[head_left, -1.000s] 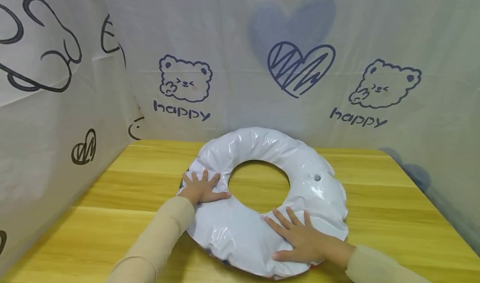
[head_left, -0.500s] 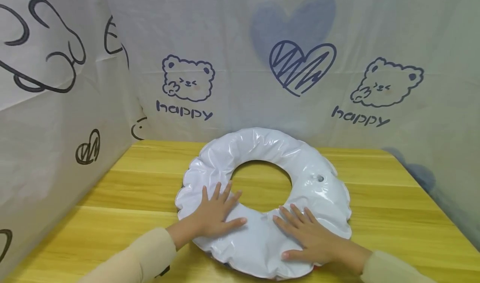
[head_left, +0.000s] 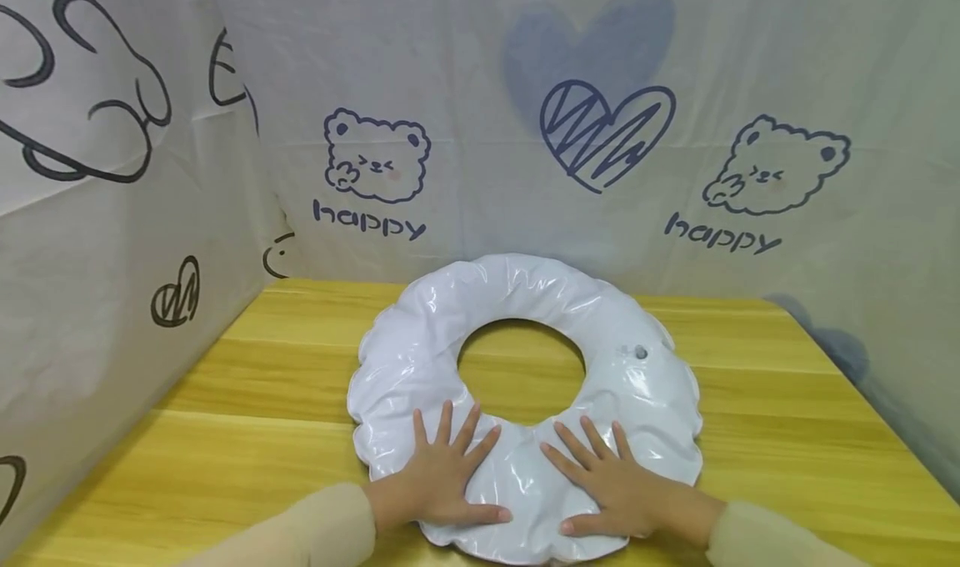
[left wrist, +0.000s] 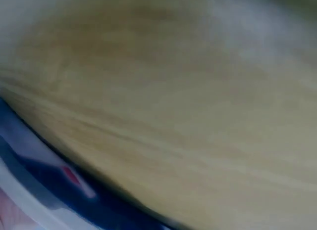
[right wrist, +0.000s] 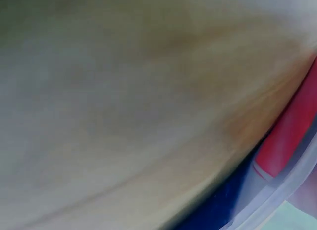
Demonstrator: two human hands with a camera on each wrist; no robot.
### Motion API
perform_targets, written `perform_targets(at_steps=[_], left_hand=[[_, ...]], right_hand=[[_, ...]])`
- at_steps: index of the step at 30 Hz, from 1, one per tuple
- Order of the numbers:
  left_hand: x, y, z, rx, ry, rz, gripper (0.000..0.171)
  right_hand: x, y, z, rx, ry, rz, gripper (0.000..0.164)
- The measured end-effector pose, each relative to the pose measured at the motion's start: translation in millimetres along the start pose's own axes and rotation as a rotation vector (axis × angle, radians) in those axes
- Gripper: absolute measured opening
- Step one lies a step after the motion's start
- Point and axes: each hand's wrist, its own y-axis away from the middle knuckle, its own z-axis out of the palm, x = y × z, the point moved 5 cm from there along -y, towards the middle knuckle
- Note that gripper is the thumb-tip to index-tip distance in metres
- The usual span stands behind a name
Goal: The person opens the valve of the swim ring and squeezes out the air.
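A white inflatable swim ring (head_left: 480, 288) lies on the wooden table, partly filled, its surface creased and glossy. A small grey valve shows on its right side. My left hand (head_left: 442, 471) rests spread on the near left part of the ring, palm down, fingers straight. On the near right part my right hand (head_left: 622, 488) presses with fingers spread the same way. Both wrist views are blurred; at the left wrist the ring's edge (left wrist: 74, 183) shows dark blue with red, and at the right wrist its edge (right wrist: 287, 141) shows red and blue.
The yellow wood-grain table (head_left: 247, 434) extends to both sides of the ring. A white cloth (head_left: 480, 192) printed with hearts, bears and lettering hangs right behind the table, and another printed cloth (head_left: 82, 300) hangs along the left.
My left hand has slid from the ring's left side toward the near edge, closer to the right hand. The right hand has stayed almost where it was.
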Motion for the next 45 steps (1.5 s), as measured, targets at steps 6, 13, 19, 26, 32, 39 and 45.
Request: perform_targets(at_steps=[6, 13, 19, 26, 32, 39, 45], left_hand=[[1.8, -0.2, 0.9, -0.007, -0.059, -0.004, 0.095], [2.8, -1.6, -2.7, -0.064, -0.044, -0.017, 0.096], [2.1, -4.2, -5.1, -0.099, -0.025, -0.020, 0.096], [-0.2, -3.7, -9.1, -0.066, -0.015, 0.002, 0.088], [-25.4, -7.4, -21.0, 0.136, -0.126, 0.055, 0.084], [-80.0, -21.1, -33.6, 0.186, -0.086, -0.147, 0.095], [-93.1, -30.9, -21.5, 0.014, 0.011, -0.201, 0.101]], right_hand=[[-1.1, -4.2, -0.2, -0.043, 0.010, 0.023, 0.084], [-4.9, -5.7, -4.8, -0.084, 0.024, 0.050, 0.086], [-5.5, -7.3, -9.1, -0.120, 0.037, 0.077, 0.087], [-5.1, -6.3, -13.5, -0.090, 0.042, 0.042, 0.084], [2.8, 2.0, -19.6, 0.087, 0.089, -0.061, 0.083], [9.7, 8.4, -14.9, 0.263, 0.296, -0.172, 0.085], [12.5, 6.2, -10.5, 0.175, 0.210, -0.145, 0.084]])
